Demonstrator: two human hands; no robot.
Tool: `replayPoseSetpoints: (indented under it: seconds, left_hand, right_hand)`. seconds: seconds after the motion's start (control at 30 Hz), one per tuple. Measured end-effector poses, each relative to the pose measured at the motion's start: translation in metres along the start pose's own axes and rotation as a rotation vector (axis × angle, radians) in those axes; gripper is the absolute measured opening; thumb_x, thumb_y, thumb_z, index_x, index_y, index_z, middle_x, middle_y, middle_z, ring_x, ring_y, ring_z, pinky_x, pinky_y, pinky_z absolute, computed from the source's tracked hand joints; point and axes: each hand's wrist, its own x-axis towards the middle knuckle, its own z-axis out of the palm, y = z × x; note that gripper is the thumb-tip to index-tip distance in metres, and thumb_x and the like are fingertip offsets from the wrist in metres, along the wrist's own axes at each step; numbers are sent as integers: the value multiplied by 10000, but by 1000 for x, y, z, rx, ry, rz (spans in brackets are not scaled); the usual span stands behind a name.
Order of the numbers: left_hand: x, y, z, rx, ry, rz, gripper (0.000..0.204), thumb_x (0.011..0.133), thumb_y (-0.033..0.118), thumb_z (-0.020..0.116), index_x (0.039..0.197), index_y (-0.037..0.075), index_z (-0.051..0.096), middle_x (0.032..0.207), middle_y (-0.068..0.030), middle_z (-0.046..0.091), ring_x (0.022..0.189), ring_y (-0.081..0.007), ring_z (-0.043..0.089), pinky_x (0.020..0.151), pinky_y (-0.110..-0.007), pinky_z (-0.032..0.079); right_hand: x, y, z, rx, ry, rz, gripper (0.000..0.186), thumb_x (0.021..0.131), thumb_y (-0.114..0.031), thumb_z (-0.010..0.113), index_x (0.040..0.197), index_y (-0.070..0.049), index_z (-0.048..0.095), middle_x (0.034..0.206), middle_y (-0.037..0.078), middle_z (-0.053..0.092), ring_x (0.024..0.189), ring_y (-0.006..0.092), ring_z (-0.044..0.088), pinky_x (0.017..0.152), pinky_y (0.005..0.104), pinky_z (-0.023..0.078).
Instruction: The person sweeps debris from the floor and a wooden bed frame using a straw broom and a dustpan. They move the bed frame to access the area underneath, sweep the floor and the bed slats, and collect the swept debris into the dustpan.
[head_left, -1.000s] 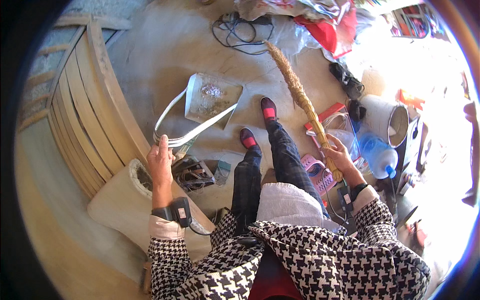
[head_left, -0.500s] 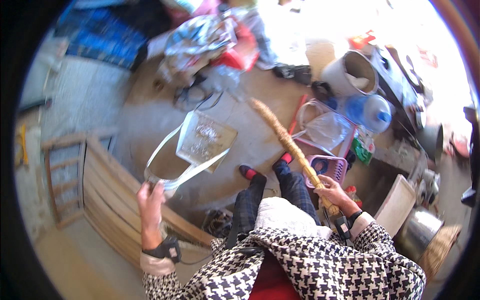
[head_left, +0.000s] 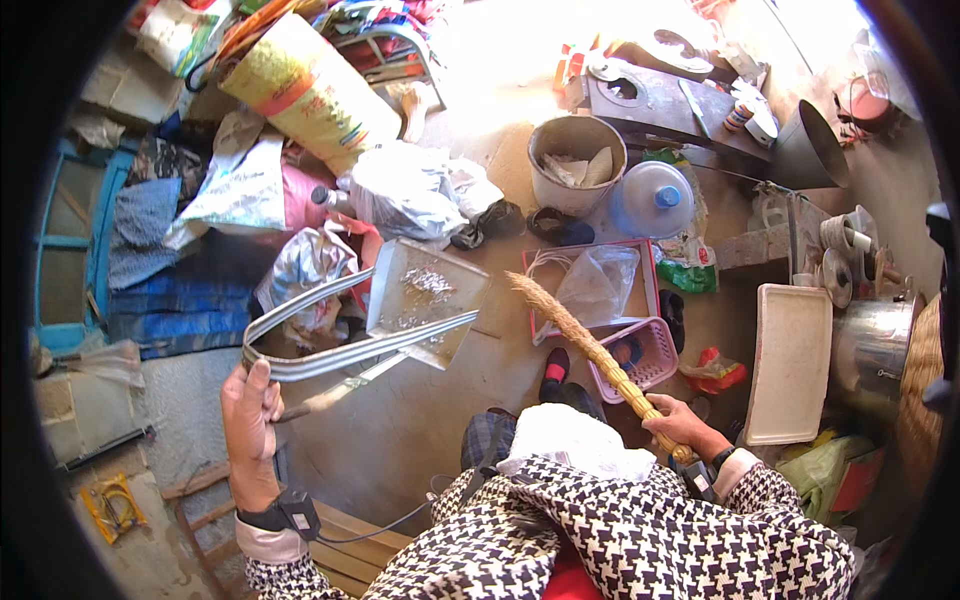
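Left of centre in the frame, the metal dustpan (head_left: 388, 290) hung from its pale striped loop handle (head_left: 330, 360), with a scatter of light debris (head_left: 428, 283) lying across its bottom. The left hand (head_left: 250, 410), at the lower left, was closed on the bend of that loop, its thumb up against the strip; a wooden stick (head_left: 330, 400) ran from near its fingers to the pan, and whether they gripped this as well I could not tell. The right hand (head_left: 683, 425), at the lower right, was curled firmly round the thick end of a straw broom (head_left: 600, 358), whose brushy tip slanted toward the middle, apart from the pan

Carrying this well, in my judgement, called for a steady left wrist and a level pan, since loose bits could slide out over the low edge. The broom was best kept clear of the pink basket (head_left: 655, 370) and the red-edged tray (head_left: 653, 272), which lay close along its right side
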Motion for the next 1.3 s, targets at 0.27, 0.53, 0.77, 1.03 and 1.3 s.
replayPoseSetpoints:
  seconds: [0.27,0.53,0.77,1.03,1.3]
  left_hand:
    - [112,80,93,94,-272,107,271,915,315,562,770,125,435,556,64,334,422,-19,291,389,-183,231]
    - [227,143,221,281,-510,160,287,889,333,595,759,106,478,519,104,308,383,-5,238,359,-189,182]
    - [281,184,326,460,-788,221,284,865,316,630,753,70,542,524,84,353,400,-17,257,370,-209,181]
    - [316,191,412,679,-818,352,343,849,366,632,756,40,584,533,66,366,421,-35,273,387,-218,205]
    - [310,191,479,804,-965,440,382,849,416,622,762,46,580,539,74,365,425,-20,279,377,-219,204]
  right_hand:
    - [-1,20,-15,229,150,-19,659,743,-42,665,1337,-15,379,845,110,607,549,165,592,474,297,481]
    - [0,47,15,569,300,3,665,734,-27,656,1330,-3,362,853,116,603,512,167,580,458,286,483]
    - [17,65,66,727,428,-38,672,724,-4,665,1324,12,363,870,123,604,540,172,581,477,303,530]
    - [21,83,120,947,429,14,723,712,-11,677,1344,19,327,791,110,608,530,162,576,455,297,512]
    - [27,82,131,988,438,30,714,710,-13,675,1337,22,334,788,112,605,517,163,572,451,298,511]
